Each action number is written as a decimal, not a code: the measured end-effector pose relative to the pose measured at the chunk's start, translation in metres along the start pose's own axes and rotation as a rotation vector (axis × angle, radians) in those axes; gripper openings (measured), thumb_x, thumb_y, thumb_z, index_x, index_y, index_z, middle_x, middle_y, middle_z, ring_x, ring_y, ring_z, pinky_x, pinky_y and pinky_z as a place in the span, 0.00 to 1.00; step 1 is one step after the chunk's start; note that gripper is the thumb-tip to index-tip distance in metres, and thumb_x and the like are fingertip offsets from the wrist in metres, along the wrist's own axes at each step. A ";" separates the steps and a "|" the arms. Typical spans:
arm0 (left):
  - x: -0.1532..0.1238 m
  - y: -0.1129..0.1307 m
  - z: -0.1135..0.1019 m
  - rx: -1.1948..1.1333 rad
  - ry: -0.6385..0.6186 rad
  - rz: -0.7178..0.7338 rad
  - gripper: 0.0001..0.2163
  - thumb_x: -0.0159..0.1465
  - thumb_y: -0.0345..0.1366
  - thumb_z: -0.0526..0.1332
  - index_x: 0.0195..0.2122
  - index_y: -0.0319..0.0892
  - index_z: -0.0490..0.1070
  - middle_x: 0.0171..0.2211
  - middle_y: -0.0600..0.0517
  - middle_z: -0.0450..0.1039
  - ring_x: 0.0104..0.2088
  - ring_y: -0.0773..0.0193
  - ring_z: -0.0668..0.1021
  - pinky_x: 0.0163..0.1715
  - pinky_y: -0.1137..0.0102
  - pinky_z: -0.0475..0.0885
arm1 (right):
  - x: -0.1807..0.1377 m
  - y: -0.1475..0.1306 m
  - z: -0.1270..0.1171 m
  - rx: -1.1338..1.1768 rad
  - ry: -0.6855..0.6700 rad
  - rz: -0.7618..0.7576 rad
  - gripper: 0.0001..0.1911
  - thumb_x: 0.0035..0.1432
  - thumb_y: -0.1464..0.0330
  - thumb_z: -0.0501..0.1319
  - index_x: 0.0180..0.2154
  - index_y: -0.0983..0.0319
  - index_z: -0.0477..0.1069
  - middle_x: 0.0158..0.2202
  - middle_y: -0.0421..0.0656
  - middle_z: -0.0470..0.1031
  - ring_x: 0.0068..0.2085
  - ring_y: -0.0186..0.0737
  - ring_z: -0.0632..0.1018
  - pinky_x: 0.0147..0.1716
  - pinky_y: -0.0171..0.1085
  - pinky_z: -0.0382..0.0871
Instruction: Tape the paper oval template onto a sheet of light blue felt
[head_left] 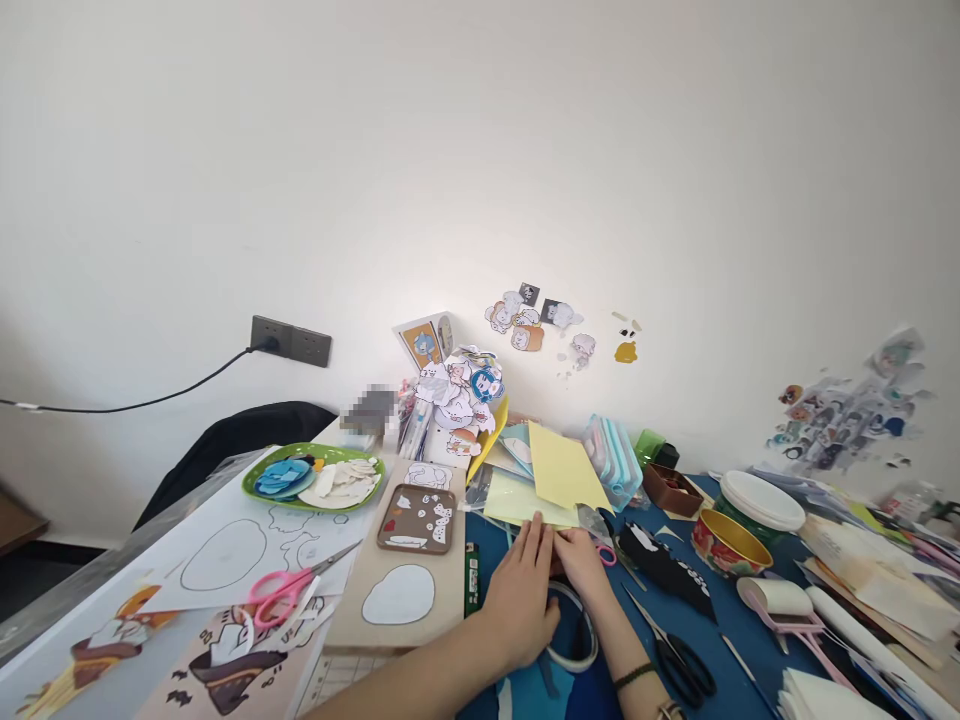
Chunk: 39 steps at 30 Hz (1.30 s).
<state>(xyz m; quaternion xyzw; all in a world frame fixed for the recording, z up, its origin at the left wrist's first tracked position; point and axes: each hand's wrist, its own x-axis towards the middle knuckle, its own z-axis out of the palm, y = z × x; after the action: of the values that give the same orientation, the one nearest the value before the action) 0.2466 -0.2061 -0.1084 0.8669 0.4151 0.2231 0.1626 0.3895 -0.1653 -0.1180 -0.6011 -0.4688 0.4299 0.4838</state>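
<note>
My left hand (523, 592) reaches over the blue mat with its fingers stretched out, their tips by the lower edge of a pale yellow sheet (517, 502). Close against it, my right hand (581, 562) has bent fingers drawn together; what they pinch, if anything, is hidden. Just below both hands lies a white ring-shaped roll (589, 650), partly covered by them. A second yellow sheet (566, 468) lies over the first. Pink-handled scissors (606, 553) show beside my right hand. Black-handled scissors (679, 660) lie to the right of my right forearm.
Left of my hands, a beige board (352, 615) carries a brown tray (416, 518) of small cutouts and a white cutout (399, 595). Beyond are a green plate (315, 503) and pink scissors (279, 597). To the right stand a gold-lined bowl (731, 540) and a white-lidded tub (761, 500).
</note>
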 end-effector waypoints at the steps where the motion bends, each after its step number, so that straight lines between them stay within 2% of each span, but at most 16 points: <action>1: 0.000 0.000 0.000 -0.001 0.003 -0.003 0.36 0.59 0.40 0.53 0.67 0.35 0.43 0.68 0.45 0.35 0.67 0.54 0.46 0.64 0.62 0.51 | 0.000 0.001 0.000 0.004 0.001 -0.004 0.15 0.43 0.58 0.67 0.22 0.64 0.74 0.14 0.42 0.73 0.16 0.39 0.74 0.18 0.37 0.71; 5: -0.002 0.006 -0.010 -0.006 -0.030 -0.020 0.36 0.58 0.38 0.54 0.67 0.35 0.43 0.68 0.45 0.34 0.67 0.54 0.46 0.64 0.62 0.51 | -0.001 0.000 0.002 0.018 0.006 -0.003 0.17 0.41 0.55 0.67 0.20 0.64 0.73 0.13 0.41 0.72 0.14 0.38 0.73 0.16 0.36 0.70; 9: -0.003 0.017 -0.027 0.035 -0.109 -0.086 0.37 0.56 0.31 0.54 0.66 0.27 0.43 0.68 0.40 0.32 0.67 0.52 0.46 0.64 0.60 0.50 | -0.004 -0.006 0.002 0.046 0.027 0.005 0.18 0.40 0.55 0.68 0.20 0.64 0.72 0.16 0.43 0.74 0.14 0.38 0.73 0.16 0.36 0.70; 12: -0.002 0.017 -0.030 0.070 -0.002 -0.023 0.34 0.57 0.30 0.52 0.65 0.26 0.48 0.68 0.38 0.33 0.67 0.53 0.44 0.65 0.59 0.47 | -0.005 -0.008 0.001 0.074 0.049 0.017 0.17 0.40 0.56 0.68 0.22 0.64 0.72 0.20 0.45 0.76 0.15 0.37 0.73 0.16 0.35 0.69; 16: 0.002 0.009 -0.021 0.105 0.142 0.088 0.30 0.60 0.32 0.50 0.64 0.27 0.51 0.68 0.40 0.35 0.67 0.54 0.42 0.65 0.57 0.46 | -0.006 -0.010 0.000 0.107 0.062 0.027 0.15 0.41 0.59 0.68 0.25 0.64 0.73 0.19 0.43 0.76 0.16 0.38 0.74 0.16 0.35 0.70; 23: 0.002 0.008 -0.017 0.226 0.148 0.101 0.30 0.61 0.34 0.50 0.64 0.27 0.52 0.68 0.39 0.36 0.67 0.52 0.43 0.64 0.56 0.47 | -0.008 -0.012 0.000 0.185 0.057 0.014 0.13 0.39 0.63 0.70 0.27 0.64 0.73 0.20 0.42 0.77 0.15 0.36 0.73 0.14 0.33 0.69; 28: -0.003 0.018 -0.022 0.330 0.077 -0.004 0.30 0.62 0.37 0.52 0.63 0.27 0.53 0.67 0.37 0.39 0.67 0.48 0.46 0.63 0.50 0.47 | -0.009 -0.015 0.002 0.260 0.062 0.011 0.14 0.38 0.65 0.70 0.30 0.64 0.74 0.23 0.43 0.79 0.14 0.35 0.73 0.12 0.32 0.68; 33: -0.005 0.025 -0.028 0.289 0.005 -0.074 0.28 0.62 0.37 0.53 0.62 0.29 0.58 0.66 0.36 0.44 0.66 0.46 0.50 0.63 0.51 0.49 | -0.015 -0.025 0.004 0.357 0.012 0.028 0.12 0.40 0.68 0.67 0.30 0.66 0.74 0.29 0.47 0.80 0.16 0.33 0.74 0.15 0.32 0.70; 36: -0.003 0.024 -0.032 0.154 0.059 -0.080 0.26 0.62 0.35 0.51 0.59 0.27 0.61 0.65 0.34 0.50 0.65 0.46 0.53 0.63 0.52 0.45 | -0.017 -0.029 0.006 0.415 -0.016 0.034 0.13 0.41 0.68 0.67 0.32 0.66 0.73 0.32 0.49 0.80 0.19 0.33 0.75 0.17 0.31 0.71; 39: 0.005 0.020 -0.036 -0.035 0.134 -0.102 0.25 0.61 0.33 0.50 0.59 0.25 0.60 0.62 0.32 0.58 0.64 0.48 0.58 0.64 0.54 0.44 | -0.014 -0.028 0.009 0.452 -0.010 0.050 0.13 0.42 0.67 0.66 0.33 0.66 0.73 0.30 0.49 0.80 0.18 0.33 0.75 0.16 0.30 0.68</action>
<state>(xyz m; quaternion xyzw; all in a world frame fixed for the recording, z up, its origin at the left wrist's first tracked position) 0.2429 -0.2106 -0.0671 0.8248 0.4646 0.2794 0.1605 0.3740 -0.1751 -0.0907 -0.4868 -0.3480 0.5388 0.5930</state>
